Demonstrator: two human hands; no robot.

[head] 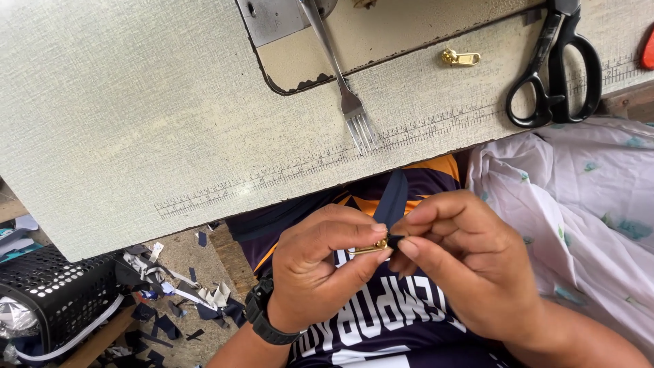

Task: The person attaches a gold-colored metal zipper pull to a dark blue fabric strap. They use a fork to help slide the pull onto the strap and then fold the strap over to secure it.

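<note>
My left hand point(320, 266) pinches a small gold zipper slider point(371, 247) between thumb and forefinger, just below the table's front edge. My right hand point(463, 262) pinches the end of a dark navy zipper tape point(393, 197) right against the slider. The tape runs up from my fingers toward the table edge. A black watch point(262, 317) sits on my left wrist. Both hands hover over my lap, above a dark jersey with orange trim.
The pale textured sewing table point(136, 116) carries a metal fork point(351, 102), another gold zipper slider point(460, 58) and black scissors point(555, 68). Pale printed cloth point(579, 204) lies at the right. A black perforated basket point(54, 289) and fabric scraps point(177, 293) are on the floor at the left.
</note>
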